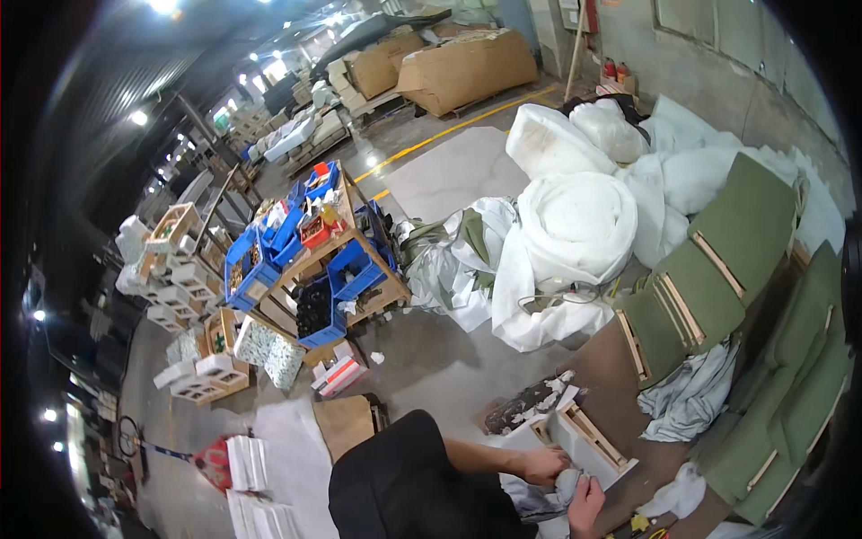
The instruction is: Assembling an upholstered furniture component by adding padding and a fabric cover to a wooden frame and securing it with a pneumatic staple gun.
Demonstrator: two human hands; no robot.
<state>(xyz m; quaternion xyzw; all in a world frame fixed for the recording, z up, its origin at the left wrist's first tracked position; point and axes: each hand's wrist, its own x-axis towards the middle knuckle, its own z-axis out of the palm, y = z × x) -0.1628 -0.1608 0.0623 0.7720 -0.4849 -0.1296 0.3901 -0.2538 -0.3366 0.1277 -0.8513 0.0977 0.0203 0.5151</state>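
Note:
My left hand (542,466) reaches out from a black sleeve and is closed on a bunched pale grey piece of soft material, fabric or wadding (567,483). Close beside it, my right hand (586,504) has its fingers closed on the other side of the same piece. Just beyond both hands stands a small wooden frame (594,435) with white padding along its sides. Grey cloth (530,499) lies bunched below my left hand. The fingertips of both hands are partly hidden.
Green upholstered panels with wooden slats (678,310) stand on the right. A large white wadding roll (576,225) lies ahead. On the left, a wooden rack (359,235) carries blue bins (251,269). A yellow-handled tool (658,534) lies at the lower edge, near white wadding (678,492).

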